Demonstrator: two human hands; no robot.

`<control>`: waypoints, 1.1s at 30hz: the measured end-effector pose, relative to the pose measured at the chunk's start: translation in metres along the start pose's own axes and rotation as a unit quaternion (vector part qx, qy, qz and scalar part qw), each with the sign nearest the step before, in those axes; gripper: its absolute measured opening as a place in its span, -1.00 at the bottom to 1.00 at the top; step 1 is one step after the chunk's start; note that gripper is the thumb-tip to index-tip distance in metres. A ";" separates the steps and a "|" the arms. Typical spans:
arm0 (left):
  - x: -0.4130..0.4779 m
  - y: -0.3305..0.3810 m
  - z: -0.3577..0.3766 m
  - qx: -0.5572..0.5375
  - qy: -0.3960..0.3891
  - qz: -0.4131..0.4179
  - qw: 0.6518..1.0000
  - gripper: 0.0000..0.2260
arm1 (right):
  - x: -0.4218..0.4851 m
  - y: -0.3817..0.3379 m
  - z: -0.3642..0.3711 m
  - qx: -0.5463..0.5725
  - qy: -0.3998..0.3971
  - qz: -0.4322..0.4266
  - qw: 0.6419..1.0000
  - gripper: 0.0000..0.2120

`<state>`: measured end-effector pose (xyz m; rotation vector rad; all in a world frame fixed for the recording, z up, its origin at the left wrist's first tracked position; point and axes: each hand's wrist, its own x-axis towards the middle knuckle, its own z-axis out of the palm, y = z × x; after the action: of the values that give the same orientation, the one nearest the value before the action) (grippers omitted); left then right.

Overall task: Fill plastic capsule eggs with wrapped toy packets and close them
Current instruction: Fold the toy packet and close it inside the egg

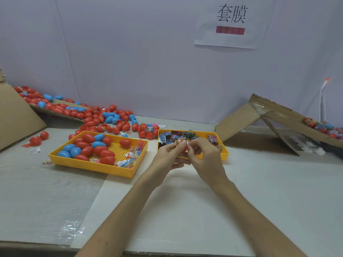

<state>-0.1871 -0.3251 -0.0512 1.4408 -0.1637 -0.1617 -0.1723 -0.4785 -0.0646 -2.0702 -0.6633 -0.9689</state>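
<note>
My left hand (169, 154) curls round a red egg (184, 149), holding it over the near edge of the packet tray (225, 154). A shiny wrapped packet (180, 140) sits at the egg's top. My right hand (206, 156) pinches the egg's right side with curled fingertips. The egg tray (92, 168) lies to the left on the tabletop (259, 182).

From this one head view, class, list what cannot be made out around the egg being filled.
Head view throughout.
The red egg: mostly covered by the left hand and right hand; open or closed is unclear.
The packet above it: too small to read.
What the right hand pinches: hidden by its own fingers.
The wall sign's red strip: blurred.
The eggs on the cardboard ramp: cut off by the right edge.
</note>
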 end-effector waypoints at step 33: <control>-0.002 0.004 -0.002 -0.005 0.104 0.107 0.989 -0.65 | -0.001 -0.003 0.000 0.034 -0.007 -0.002 0.999 -0.95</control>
<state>-0.1883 -0.3226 -0.0472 1.4101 -0.1460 0.1632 -0.1753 -0.4772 -0.0646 -2.0187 -0.6978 -0.9229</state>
